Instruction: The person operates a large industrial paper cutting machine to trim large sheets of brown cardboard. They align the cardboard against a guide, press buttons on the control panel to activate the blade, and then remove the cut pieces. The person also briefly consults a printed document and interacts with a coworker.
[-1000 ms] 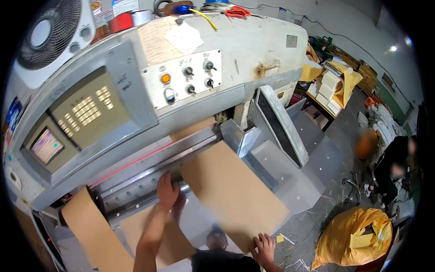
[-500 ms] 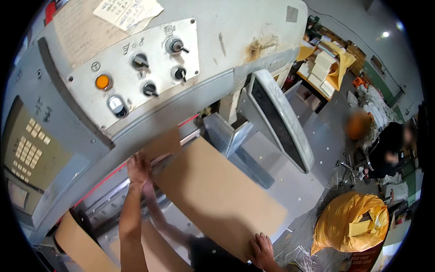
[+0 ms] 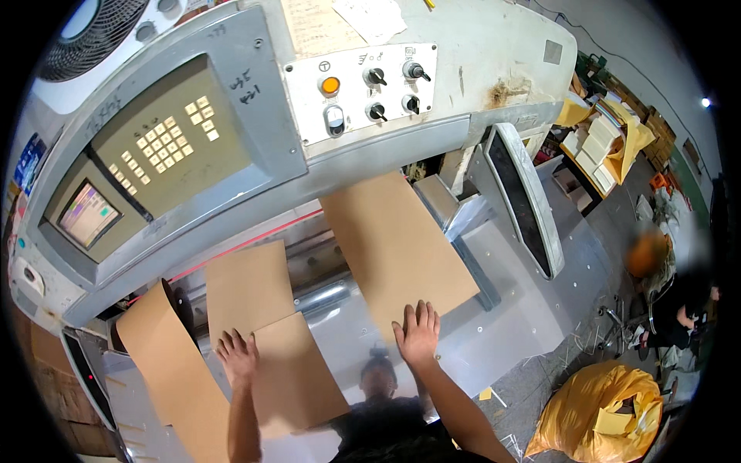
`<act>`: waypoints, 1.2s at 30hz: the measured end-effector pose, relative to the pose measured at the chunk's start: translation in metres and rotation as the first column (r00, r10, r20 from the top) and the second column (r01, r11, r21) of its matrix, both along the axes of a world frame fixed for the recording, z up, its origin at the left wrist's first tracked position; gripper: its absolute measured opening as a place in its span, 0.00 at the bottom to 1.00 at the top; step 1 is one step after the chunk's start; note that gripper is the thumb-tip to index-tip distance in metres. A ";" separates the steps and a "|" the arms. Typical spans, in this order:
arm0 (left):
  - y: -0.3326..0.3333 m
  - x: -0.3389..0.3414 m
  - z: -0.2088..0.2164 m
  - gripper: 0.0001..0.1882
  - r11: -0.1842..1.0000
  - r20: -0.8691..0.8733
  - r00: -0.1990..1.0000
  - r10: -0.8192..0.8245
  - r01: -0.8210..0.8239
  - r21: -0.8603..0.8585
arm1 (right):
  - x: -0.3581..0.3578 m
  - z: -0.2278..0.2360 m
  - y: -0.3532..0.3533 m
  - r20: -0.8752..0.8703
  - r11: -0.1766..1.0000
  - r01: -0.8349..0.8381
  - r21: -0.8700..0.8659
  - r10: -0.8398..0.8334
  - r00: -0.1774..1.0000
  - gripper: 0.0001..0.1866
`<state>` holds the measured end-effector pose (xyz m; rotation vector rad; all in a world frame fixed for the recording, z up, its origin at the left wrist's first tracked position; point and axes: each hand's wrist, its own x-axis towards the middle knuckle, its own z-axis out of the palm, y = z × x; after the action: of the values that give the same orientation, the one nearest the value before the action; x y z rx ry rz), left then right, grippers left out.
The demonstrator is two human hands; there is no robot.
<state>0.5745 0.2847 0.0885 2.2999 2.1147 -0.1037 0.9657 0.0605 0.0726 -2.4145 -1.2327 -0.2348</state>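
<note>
My left hand (image 3: 238, 356) lies with its fingers spread at the left edge of a brown card sheet (image 3: 297, 378). Just beyond, a second brown card piece (image 3: 248, 285) reaches toward the machine's slot. My right hand (image 3: 417, 333) rests open, fingers stretched forward, on the near end of a larger brown card sheet (image 3: 397, 255). The far end of that sheet is under the front of the grey cutting machine (image 3: 370, 154). Neither hand is closed around anything. Further left, a long brown card sheet (image 3: 166, 355) curves up at its far end.
A shiny metal table (image 3: 517, 309) carries the sheets. A metal block (image 3: 444, 204) and an upright sensor bar (image 3: 521, 201) stand right of the large sheet. A knob panel (image 3: 359, 92) and keypad (image 3: 166, 143) face me. A yellow sack (image 3: 594, 409) and a seated person (image 3: 679, 309) are rightward.
My left hand has come back from the machine's slot to the nearer card. My right hand has shifted onto the large sheet's near end, which has moved farther in. The view has turned left.
</note>
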 end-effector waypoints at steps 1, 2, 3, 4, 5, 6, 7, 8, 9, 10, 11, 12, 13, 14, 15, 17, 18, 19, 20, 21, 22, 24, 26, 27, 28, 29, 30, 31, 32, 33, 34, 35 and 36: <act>-0.014 -0.004 -0.004 0.40 0.999 0.029 1.000 0.008 -0.009 0.041 | 0.000 0.001 0.006 -0.026 1.000 0.000 -0.004 -0.001 1.000 0.31; -0.031 -0.011 -0.015 0.39 0.997 0.059 0.998 0.013 -0.017 0.077 | -0.001 0.002 0.010 -0.051 1.000 0.004 -0.014 -0.004 0.999 0.31; -0.048 -0.014 -0.024 0.38 0.994 0.091 0.996 0.008 -0.018 0.106 | 0.001 0.001 0.010 -0.074 0.999 0.015 -0.030 -0.017 0.997 0.32; -0.062 -0.017 -0.030 0.36 0.985 0.148 0.989 -0.010 -0.016 0.171 | 0.001 0.000 0.011 -0.096 0.999 0.008 -0.048 -0.013 0.995 0.33; -0.075 -0.017 -0.034 0.35 0.982 0.160 0.987 -0.016 -0.015 0.189 | 0.002 -0.001 0.009 -0.083 0.998 0.011 -0.064 -0.016 0.996 0.33; -0.084 -0.016 -0.032 0.35 0.977 0.171 0.985 -0.023 -0.014 0.212 | 0.004 -0.003 0.010 -0.071 0.997 0.014 -0.074 -0.019 0.997 0.33; -0.093 -0.013 -0.034 0.34 0.972 0.183 0.983 -0.032 -0.012 0.234 | 0.005 -0.004 0.007 -0.059 0.996 0.019 -0.086 -0.024 0.998 0.33; -0.098 -0.020 -0.035 0.33 0.959 0.203 0.977 -0.060 0.001 0.282 | 0.002 -0.005 0.010 -0.088 0.996 0.011 -0.089 -0.019 0.996 0.34; -0.102 -0.024 -0.037 0.33 0.964 0.212 0.975 -0.059 0.000 0.266 | 0.002 -0.006 0.010 -0.091 0.996 0.014 -0.089 -0.022 0.996 0.34; -0.105 -0.028 -0.038 0.33 0.968 0.222 0.973 -0.058 0.001 0.250 | 0.003 -0.006 0.009 -0.094 0.996 0.017 -0.090 -0.026 0.995 0.34; -0.105 -0.028 -0.032 0.33 0.972 0.228 0.972 -0.060 0.005 0.235 | 0.003 -0.006 0.010 -0.100 0.996 0.022 -0.089 -0.031 0.995 0.34; -0.106 -0.027 -0.025 0.33 0.977 0.233 0.971 -0.060 0.009 0.214 | 0.004 -0.007 0.011 -0.106 0.995 0.025 -0.094 -0.035 0.994 0.34; -0.107 -0.025 -0.018 0.33 0.981 0.237 0.970 -0.060 0.014 0.193 | 0.006 -0.007 0.012 -0.112 0.995 0.029 -0.099 -0.040 0.993 0.34; -0.109 -0.025 -0.014 0.33 0.985 0.242 0.969 -0.054 0.013 0.170 | 0.008 -0.006 0.013 -0.116 0.994 0.026 -0.106 -0.038 0.992 0.34; -0.109 -0.026 -0.017 0.33 0.981 0.235 0.970 -0.064 0.019 0.191 | 0.009 -0.005 0.014 -0.123 0.994 0.021 -0.104 -0.034 0.992 0.35; -0.106 -0.034 -0.029 0.33 0.972 0.217 0.973 -0.082 0.030 0.232 | 0.011 -0.004 0.018 -0.139 0.995 0.009 -0.098 -0.022 0.990 0.35; -0.105 -0.036 -0.033 0.33 0.971 0.216 0.973 -0.083 0.030 0.238 | 0.011 -0.004 0.018 -0.147 0.996 0.009 -0.089 -0.022 0.989 0.35; -0.103 -0.037 -0.036 0.33 0.969 0.216 0.973 -0.084 0.030 0.245 | 0.013 -0.003 0.019 -0.156 0.997 0.009 -0.081 -0.021 0.988 0.35; -0.103 -0.037 -0.038 0.33 0.968 0.215 0.973 -0.084 0.028 0.249 | 0.013 -0.003 0.018 -0.164 0.997 0.008 -0.076 -0.020 0.986 0.35; -0.103 -0.038 -0.040 0.32 0.966 0.221 0.971 -0.089 0.030 0.258 | 0.014 -0.003 0.018 -0.166 0.999 0.012 -0.049 -0.020 0.986 0.34; -0.103 -0.039 -0.041 0.32 0.963 0.226 0.970 -0.094 0.031 0.268 | 0.013 -0.002 0.018 -0.168 1.000 0.017 -0.021 -0.020 0.986 0.33; -0.105 -0.040 -0.038 0.32 0.960 0.256 0.961 -0.109 0.035 0.277 | 0.012 0.005 0.013 -0.207 0.995 0.042 0.089 -0.023 0.978 0.31; -0.105 -0.039 -0.029 0.31 0.959 0.310 0.940 -0.141 0.052 0.279 | 0.020 0.017 -0.006 -0.280 0.962 0.104 0.252 -0.031 0.960 0.29; -0.105 -0.039 -0.030 0.30 0.951 0.313 0.937 -0.158 0.060 0.302 | 0.024 0.007 -0.020 -0.292 0.945 0.204 0.254 -0.126 0.948 0.28; -0.105 -0.038 -0.031 0.30 0.943 0.315 0.932 -0.178 0.070 0.325 | 0.024 -0.003 -0.040 -0.304 0.918 0.304 0.255 -0.222 0.926 0.27; -0.104 -0.038 -0.032 0.29 0.934 0.318 0.928 -0.195 0.077 0.348 | 0.023 -0.006 -0.061 -0.315 0.916 0.332 0.224 -0.255 0.914 0.27; -0.103 -0.019 -0.021 0.28 0.917 0.378 0.874 -0.306 0.164 0.363 | 0.020 -0.007 -0.087 -0.321 0.910 0.366 0.192 -0.295 0.900 0.28; -0.107 0.015 0.003 0.27 0.890 0.432 0.804 -0.408 0.245 0.385 | 0.015 -0.011 -0.111 -0.282 0.919 0.364 0.153 -0.313 0.907 0.28; -0.116 0.039 0.017 0.27 0.855 0.479 0.723 -0.498 0.316 0.412 | 0.008 -0.013 -0.132 -0.245 0.927 0.359 0.113 -0.324 0.914 0.28; -0.118 0.050 -0.009 0.25 0.807 0.494 0.648 -0.579 0.371 0.459 | 0.000 -0.009 -0.146 -0.215 0.960 0.260 0.107 -0.233 0.948 0.29; -0.119 0.067 -0.036 0.24 0.749 0.505 0.558 -0.658 0.424 0.508 | -0.008 -0.005 -0.156 -0.203 0.977 0.195 0.082 -0.176 0.963 0.29; -0.133 0.108 -0.013 0.24 0.755 0.522 0.547 -0.654 0.510 0.412 | -0.012 -0.003 -0.172 -0.185 0.986 0.159 0.051 -0.147 0.972 0.30; -0.145 0.153 0.019 0.25 0.747 0.541 0.536 -0.648 0.585 0.315 | -0.017 -0.001 -0.183 -0.185 0.989 0.144 0.035 -0.135 0.973 0.30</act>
<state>0.7278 0.1392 0.1071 2.5221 0.9369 0.6832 0.9491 -0.1223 0.0717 -2.4224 -0.9679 -0.0805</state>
